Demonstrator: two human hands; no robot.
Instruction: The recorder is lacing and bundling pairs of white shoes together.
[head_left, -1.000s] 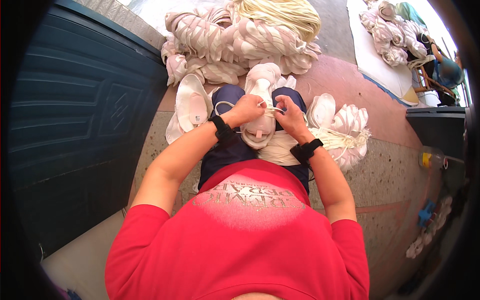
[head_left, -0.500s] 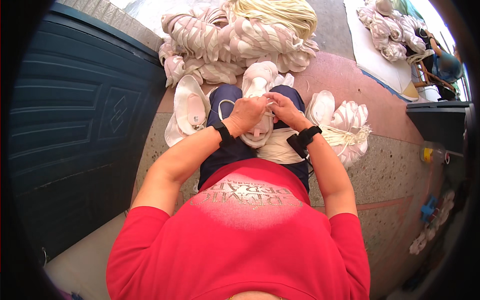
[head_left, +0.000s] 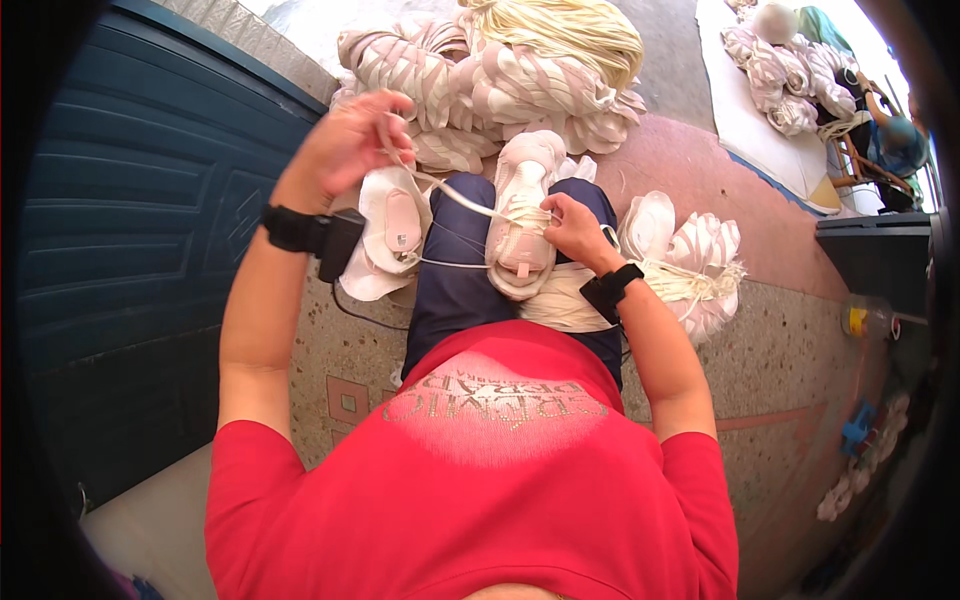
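Observation:
A pale pink and white shoe upper [head_left: 524, 225] lies lengthwise between my thighs, partly laced. My left hand [head_left: 352, 140] is raised to the left of it, fingers closed on a white shoelace [head_left: 458, 198] that runs taut down to the upper's eyelets. At the upper's right edge my right hand [head_left: 578, 232] is closed at the lacing, thumb and fingertips pressed together; whatever they grip is too small to make out. Another strand of lace crosses my left thigh from the upper's left side.
Left of my leg sit more pale uppers [head_left: 395, 225]. Bundled uppers [head_left: 430, 80] and a hank of cream laces [head_left: 560, 30] are piled ahead. Further uppers and laces [head_left: 690, 250] lie to the right. A dark blue door [head_left: 150, 240] stands at left; another person [head_left: 890, 140] sits far right.
My left hand has moved from the upper out to the left and up, drawing the shoelace with it. My right hand stays beside the upper, slightly lower.

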